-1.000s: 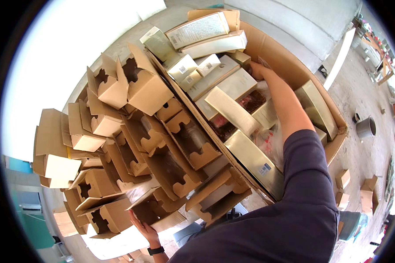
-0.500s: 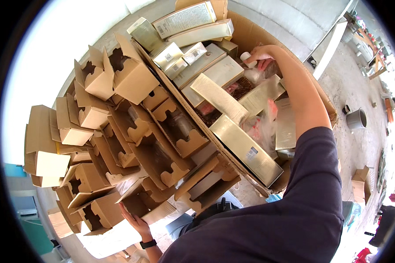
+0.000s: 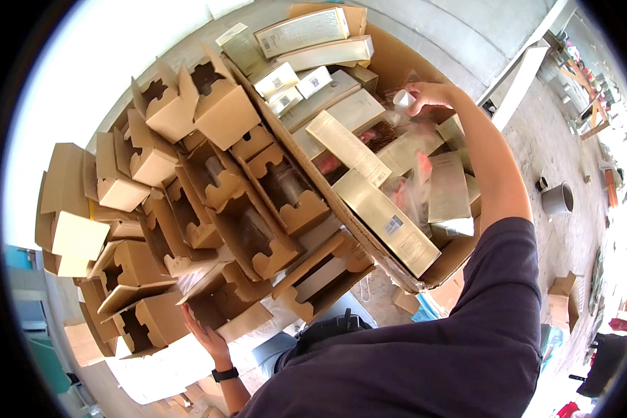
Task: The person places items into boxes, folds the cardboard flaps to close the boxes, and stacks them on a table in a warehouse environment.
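Observation:
My right hand [image 3: 430,97] reaches over the far right part of a large carton [image 3: 354,240], fingers closed on a small white cup-shaped piece [image 3: 403,99]. Clear plastic wrapping lies just under it, among gold and silver product boxes. One long gold box [image 3: 386,221] rests along the carton's near side; another slim gold box [image 3: 348,148] lies aslant behind it. My left hand [image 3: 209,343], with a black watch at the wrist, lies with fingers stretched along the side of an opened brown cardboard box [image 3: 223,306]. That box's flaps stand up.
Several open brown boxes [image 3: 164,230] with notched flaps are crowded left of the carton, some holding clear objects. The carton's wall runs between them and the gold boxes. A grey bucket [image 3: 557,200] and a small carton [image 3: 563,301] are on the floor at right.
My right hand has shifted slightly right, and the white piece in it has turned, showing more of its side. My left hand stays against the brown box. The whole view has shifted a little.

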The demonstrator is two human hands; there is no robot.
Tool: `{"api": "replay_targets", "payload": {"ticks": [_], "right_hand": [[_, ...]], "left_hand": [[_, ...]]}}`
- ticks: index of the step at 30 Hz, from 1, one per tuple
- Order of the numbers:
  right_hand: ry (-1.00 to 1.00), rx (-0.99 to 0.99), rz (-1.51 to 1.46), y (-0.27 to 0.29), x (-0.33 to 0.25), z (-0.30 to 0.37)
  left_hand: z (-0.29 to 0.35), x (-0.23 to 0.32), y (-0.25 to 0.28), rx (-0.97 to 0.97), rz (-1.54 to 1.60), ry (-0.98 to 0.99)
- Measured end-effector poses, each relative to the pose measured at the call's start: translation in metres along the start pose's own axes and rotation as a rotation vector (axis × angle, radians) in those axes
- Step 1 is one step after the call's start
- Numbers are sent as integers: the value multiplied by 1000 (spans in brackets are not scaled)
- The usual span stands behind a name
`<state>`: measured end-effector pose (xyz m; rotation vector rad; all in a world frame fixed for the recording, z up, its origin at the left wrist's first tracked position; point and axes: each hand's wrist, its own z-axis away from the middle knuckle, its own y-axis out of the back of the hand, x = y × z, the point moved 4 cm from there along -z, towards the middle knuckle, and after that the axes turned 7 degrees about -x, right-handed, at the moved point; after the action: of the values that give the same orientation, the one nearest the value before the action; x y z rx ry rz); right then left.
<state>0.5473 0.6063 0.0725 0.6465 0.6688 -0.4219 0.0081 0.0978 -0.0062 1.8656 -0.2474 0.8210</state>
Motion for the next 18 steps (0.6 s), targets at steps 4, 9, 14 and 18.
{"api": "replay_targets", "payload": {"ticks": [4,9,14,18], "right_hand": [[-181,159,286,-15,-14,7],[-32,495,670,-31,-60,62],[375,493,835,-147,-178,138],[753,319,848,-321,-246,180]], "left_hand": [[9,-13,0,37,58,31],[-4,-7,-7,18,209,42],[-4,-3,-2,56,57,-89],[-3,-7,1,41,94,-101]]}}
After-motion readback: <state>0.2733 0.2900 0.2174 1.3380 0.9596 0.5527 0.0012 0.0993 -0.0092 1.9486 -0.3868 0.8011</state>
